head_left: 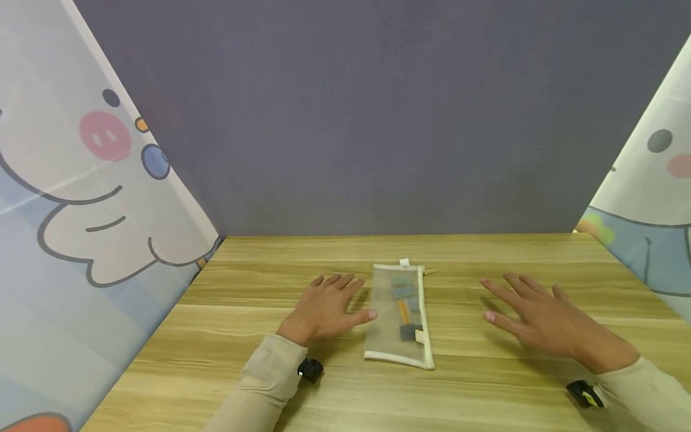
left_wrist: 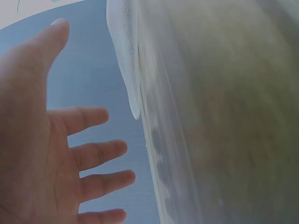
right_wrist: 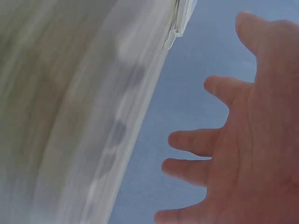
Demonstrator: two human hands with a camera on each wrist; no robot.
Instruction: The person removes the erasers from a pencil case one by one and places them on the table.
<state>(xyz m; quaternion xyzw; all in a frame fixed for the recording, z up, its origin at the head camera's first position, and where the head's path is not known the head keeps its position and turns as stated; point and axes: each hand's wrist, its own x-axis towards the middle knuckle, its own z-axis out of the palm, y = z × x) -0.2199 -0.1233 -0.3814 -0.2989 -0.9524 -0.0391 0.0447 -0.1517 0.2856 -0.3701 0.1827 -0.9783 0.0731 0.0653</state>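
A translucent mesh zip pouch [head_left: 385, 324] with white edging lies flat on the wooden table [head_left: 216, 336]. Through its mesh show an orange strip and some dark and bluish pieces, too blurred to name. The zipper pull [head_left: 429, 272] sticks out at its far right corner, and also appears in the right wrist view [right_wrist: 170, 40]. My left hand [head_left: 326, 306] is just left of the pouch, fingers spread and holding nothing, thumb tip close to its left edge. To the right, farther from the pouch, my right hand [head_left: 550, 321] hovers with spread fingers and nothing in it.
A plain grey panel [head_left: 399, 120] rises along the table's far edge. Cartoon-printed sheets stand at the left [head_left: 54, 240] and right [head_left: 642, 228] sides. Each wrist carries a small black camera, one at the left cuff [head_left: 310, 370] and one at the right [head_left: 585, 394].
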